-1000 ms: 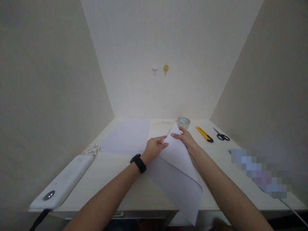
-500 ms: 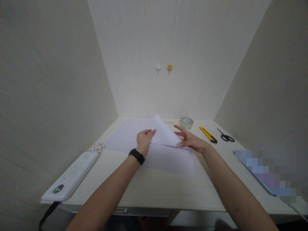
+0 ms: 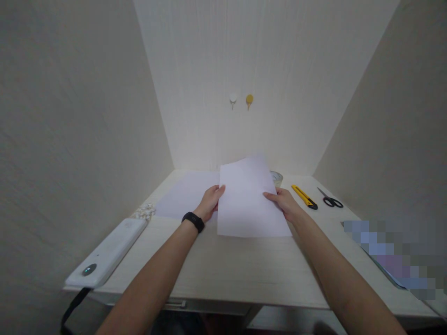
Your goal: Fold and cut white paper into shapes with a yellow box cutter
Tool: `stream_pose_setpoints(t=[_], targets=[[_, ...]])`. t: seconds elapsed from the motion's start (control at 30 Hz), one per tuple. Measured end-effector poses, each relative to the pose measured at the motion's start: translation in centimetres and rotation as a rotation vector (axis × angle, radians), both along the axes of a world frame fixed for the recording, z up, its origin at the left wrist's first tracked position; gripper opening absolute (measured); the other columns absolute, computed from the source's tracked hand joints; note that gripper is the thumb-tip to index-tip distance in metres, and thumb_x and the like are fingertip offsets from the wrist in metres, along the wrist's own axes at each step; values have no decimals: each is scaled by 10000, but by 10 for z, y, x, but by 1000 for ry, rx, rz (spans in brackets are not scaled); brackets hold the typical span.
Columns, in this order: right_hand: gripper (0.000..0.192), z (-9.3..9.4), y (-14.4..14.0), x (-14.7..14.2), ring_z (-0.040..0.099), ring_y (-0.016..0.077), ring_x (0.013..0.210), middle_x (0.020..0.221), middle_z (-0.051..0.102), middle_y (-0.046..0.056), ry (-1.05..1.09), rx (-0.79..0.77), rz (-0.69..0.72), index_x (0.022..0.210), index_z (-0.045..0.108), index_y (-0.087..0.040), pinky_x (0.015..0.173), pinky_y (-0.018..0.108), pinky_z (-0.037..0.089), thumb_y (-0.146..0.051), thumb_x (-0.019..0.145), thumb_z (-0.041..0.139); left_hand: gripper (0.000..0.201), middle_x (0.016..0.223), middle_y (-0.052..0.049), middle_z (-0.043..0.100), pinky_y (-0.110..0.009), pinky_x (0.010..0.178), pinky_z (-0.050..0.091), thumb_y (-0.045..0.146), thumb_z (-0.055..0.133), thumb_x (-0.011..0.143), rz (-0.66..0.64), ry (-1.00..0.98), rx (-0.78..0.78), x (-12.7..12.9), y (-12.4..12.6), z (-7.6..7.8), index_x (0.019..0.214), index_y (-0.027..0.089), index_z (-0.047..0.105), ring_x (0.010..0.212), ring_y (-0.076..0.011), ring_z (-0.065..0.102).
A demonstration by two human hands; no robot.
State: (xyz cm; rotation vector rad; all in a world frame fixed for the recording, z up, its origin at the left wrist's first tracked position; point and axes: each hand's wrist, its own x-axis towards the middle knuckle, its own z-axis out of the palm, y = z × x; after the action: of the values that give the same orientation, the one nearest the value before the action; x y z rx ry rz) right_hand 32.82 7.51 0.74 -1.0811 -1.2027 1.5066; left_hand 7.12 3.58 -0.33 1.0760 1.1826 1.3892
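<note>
A sheet of white paper is held up off the desk, tilted toward me and nearly flat. My left hand grips its left edge, thumb in front and fingers behind. On the opposite edge my right hand pinches the sheet, its thumb lying on the front face. More white paper lies flat on the desk behind and to the left of my left hand. The held sheet partly covers a roll of clear tape.
A yellow utility knife and black-handled scissors lie to the right. Beyond them is a blurred flat item. On the left are a white device and a small pale bundle. Two hooks, one yellow, hang on the back wall.
The folded-over sheet has been opened out and lifted, now facing me. My right hand has taken hold of its right edge, and the paper now hides part of the tape roll.
</note>
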Motion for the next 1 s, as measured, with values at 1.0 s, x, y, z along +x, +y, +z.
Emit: stream_pose_setpoints(t=[1.0], targets=[[371,-22,4,22,737,212,791,1003,767,104,126,-82,337,1017,711,-152,768,319,590,-143,657,802,366,843,-79,708,-201,521,446,357,842,674,-288,46,-30,-16,-8,-1,891,115,674,638,-121,614]])
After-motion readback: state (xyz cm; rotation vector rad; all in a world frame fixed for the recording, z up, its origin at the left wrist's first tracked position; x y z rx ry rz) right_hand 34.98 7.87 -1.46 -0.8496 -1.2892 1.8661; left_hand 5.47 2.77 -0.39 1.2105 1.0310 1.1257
